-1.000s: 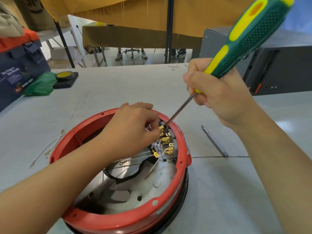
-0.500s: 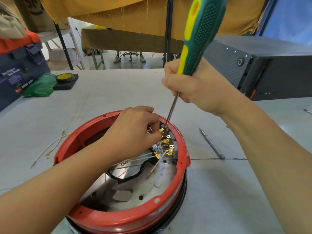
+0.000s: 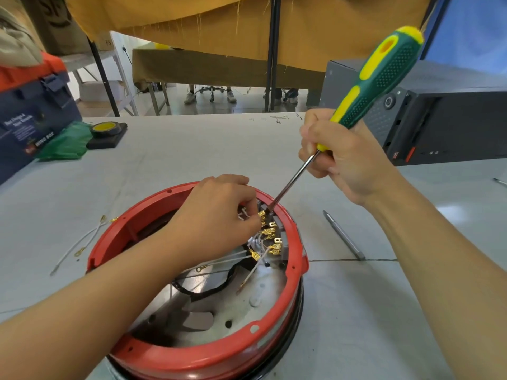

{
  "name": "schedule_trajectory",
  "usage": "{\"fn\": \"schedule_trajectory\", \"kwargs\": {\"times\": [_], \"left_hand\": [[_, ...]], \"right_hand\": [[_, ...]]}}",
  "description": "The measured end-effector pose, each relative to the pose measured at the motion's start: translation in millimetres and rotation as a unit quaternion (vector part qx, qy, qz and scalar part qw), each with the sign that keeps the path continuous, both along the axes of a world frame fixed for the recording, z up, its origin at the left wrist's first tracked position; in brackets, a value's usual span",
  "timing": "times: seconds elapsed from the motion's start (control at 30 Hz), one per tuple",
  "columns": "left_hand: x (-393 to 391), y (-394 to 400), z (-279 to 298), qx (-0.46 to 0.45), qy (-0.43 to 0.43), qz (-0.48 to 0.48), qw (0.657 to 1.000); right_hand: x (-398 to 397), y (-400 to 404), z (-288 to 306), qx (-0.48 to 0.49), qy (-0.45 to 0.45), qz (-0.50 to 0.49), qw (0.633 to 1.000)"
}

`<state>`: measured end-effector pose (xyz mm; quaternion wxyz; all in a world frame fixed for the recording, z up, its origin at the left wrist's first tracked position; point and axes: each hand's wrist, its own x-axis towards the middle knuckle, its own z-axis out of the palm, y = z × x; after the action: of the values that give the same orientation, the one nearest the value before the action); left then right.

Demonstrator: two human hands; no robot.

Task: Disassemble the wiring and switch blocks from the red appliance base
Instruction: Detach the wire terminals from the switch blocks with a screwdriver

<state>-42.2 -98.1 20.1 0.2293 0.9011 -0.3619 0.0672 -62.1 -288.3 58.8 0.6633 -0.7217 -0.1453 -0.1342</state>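
Observation:
The round red appliance base point(image 3: 208, 360) lies open side up on the grey table, close in front of me. Brass terminals of the switch block point(image 3: 271, 239) line its inner right wall, with thin white wires point(image 3: 227, 259) running out from them. My left hand point(image 3: 216, 215) reaches inside the base and pinches a brass connector at the top of the block. My right hand point(image 3: 340, 163) grips a green and yellow screwdriver point(image 3: 375, 78). Its shaft slants down-left and the tip sits at the top terminal, right next to my left fingertips.
Loose white wires point(image 3: 79, 242) lie on the table left of the base. A grey metal bit point(image 3: 344, 235) lies to the right. A dark computer case point(image 3: 439, 116) stands at far right. A blue toolbox point(image 3: 30, 111), green bag point(image 3: 65, 144) and yellow tape roll point(image 3: 105, 128) sit far left.
The screwdriver handle swung from slanted right to nearly upright half a second ago, and now leans right again. Its tip stays at the top terminal. My left hand keeps its pinch.

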Motion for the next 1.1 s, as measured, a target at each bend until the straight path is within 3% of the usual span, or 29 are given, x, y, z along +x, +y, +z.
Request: {"fn": "schedule_trajectory", "kwargs": {"times": [0.27, 0.77, 0.87, 1.1], "left_hand": [[0, 0, 1, 0.001, 0.002, 0.0, 1.0], [0, 1, 0, 0.001, -0.007, -0.006, 1.0], [0, 1, 0, 0.002, -0.007, -0.004, 1.0], [0, 1, 0, 0.0, -0.001, -0.005, 1.0]], "right_hand": [[-9, 3, -6, 0.003, -0.051, -0.028, 0.998], [-21, 19, 11, -0.213, -0.106, -0.017, 0.971], [-21, 16, 5, -0.17, -0.091, -0.03, 0.981], [-20, 6, -15, 0.042, -0.028, -0.073, 0.996]]}}
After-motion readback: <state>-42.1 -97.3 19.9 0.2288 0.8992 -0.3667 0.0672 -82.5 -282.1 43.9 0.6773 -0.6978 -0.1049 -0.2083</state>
